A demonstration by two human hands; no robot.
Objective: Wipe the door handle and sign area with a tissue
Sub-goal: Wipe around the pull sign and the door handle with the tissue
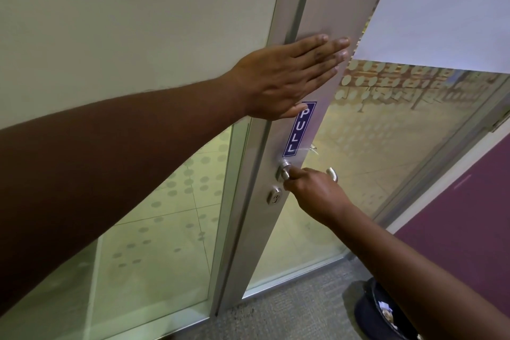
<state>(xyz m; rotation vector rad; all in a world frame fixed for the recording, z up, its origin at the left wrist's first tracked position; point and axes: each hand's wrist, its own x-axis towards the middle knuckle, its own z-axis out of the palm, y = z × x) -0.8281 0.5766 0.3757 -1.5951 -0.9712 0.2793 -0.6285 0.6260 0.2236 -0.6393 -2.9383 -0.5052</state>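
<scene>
Left hand (278,77) is pressing flat, fingers spread, on the door frame (325,22) above the PULL sign (299,130). Right hand (314,190) is gripping the door handle (285,170) just below the sign; tissue not discernible.

Looks like an office hallway: aluminium-framed glass door (278,229) with frosted dot film, a blue vertical "PULL" sticker (299,130) just below the left hand (278,77), grey carpet (289,309) underfoot, and a dark round wastebasket (369,309) under the right forearm.
</scene>
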